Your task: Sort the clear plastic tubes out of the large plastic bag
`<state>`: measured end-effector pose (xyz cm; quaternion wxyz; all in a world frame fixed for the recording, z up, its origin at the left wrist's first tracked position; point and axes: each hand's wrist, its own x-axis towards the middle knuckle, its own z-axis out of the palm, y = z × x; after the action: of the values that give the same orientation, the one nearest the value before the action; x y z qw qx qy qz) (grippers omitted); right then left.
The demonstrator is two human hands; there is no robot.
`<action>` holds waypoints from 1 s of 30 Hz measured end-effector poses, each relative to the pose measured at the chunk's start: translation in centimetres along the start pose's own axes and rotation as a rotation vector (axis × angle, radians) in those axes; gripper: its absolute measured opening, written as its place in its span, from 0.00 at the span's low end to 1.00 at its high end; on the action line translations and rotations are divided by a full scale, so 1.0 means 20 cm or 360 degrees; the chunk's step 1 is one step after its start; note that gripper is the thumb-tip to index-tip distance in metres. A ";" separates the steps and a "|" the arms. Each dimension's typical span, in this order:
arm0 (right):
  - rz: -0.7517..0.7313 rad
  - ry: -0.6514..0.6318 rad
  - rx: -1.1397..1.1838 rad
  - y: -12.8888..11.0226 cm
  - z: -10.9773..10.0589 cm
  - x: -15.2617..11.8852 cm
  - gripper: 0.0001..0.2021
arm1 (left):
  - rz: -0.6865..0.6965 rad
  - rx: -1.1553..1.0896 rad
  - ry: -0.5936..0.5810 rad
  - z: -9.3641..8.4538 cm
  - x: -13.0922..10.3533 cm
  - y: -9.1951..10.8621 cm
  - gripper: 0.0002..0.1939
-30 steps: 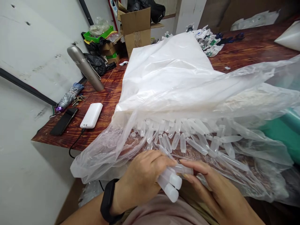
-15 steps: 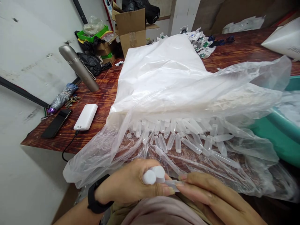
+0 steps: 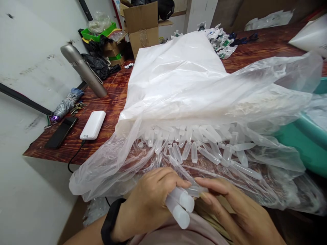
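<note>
My left hand [image 3: 153, 197], with a black band on its wrist, is closed around two translucent plastic tubes [image 3: 178, 207]. Their round white ends point toward me and down. Another clear plastic tube [image 3: 194, 190] lies between both hands, its left end by my left thumb. The fingertips of my right hand [image 3: 230, 204] pinch the right end of that tube. Just beyond my hands, several loose translucent tubes [image 3: 186, 152] are scattered at the mouth of a big clear plastic bag [image 3: 112, 163], some under its film.
A white sheet-like bundle [image 3: 173, 78] covers the table's middle. To the left are a power bank [image 3: 93, 125] with a cable, a phone [image 3: 61, 132] and a grey flask [image 3: 83, 71]. A teal basin [image 3: 293, 143] stands right; a cardboard box [image 3: 143, 27] stands behind.
My left hand has turned, so the two held tubes now point lower and more to the right, showing more of their length. My right fingers have risen slightly, still on the other tube.
</note>
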<state>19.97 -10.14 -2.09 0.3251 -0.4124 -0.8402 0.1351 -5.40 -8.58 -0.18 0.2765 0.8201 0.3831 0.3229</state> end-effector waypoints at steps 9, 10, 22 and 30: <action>-0.0002 -0.0170 -0.0074 -0.04 -0.03 0.11 0.16 | 0.0135 0.0198 0.0045 0.01 -0.01 0.00 0.11; 0.0028 -0.0169 -0.0073 -0.04 -0.04 0.10 0.16 | 0.0140 0.0206 0.0051 0.01 -0.01 0.00 0.11; -0.0113 -0.0167 0.0024 0.01 0.01 0.08 0.19 | 0.0061 0.0077 0.0016 0.03 -0.03 -0.01 0.10; -0.0202 -0.0225 0.0072 0.00 0.04 0.08 0.19 | -0.0080 0.0055 -0.0137 0.03 -0.04 -0.04 0.03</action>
<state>18.72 -8.77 -2.08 0.2822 -0.3402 -0.8822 0.1619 -5.82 -8.94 -1.43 0.2863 0.8280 0.3969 0.2736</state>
